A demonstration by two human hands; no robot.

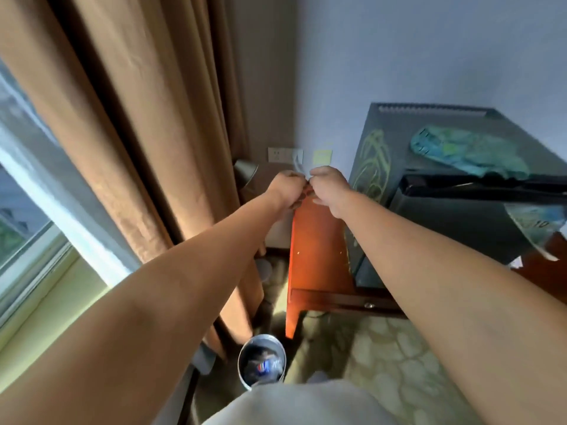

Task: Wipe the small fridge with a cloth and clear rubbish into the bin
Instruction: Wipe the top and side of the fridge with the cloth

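The small black fridge stands at the right on an orange wooden stand, its door swung open. A green cloth lies on the fridge top. The round bin sits on the floor below my arms, with rubbish inside. My left hand and my right hand meet in front of the wall, left of the fridge. Both have curled fingers and pinch a small white thing between them. It is too blurred to name.
A brown curtain hangs at the left beside a window. A wall socket sits just behind the hands. A green printed paper hangs below the open door. Patterned carpet covers the floor.
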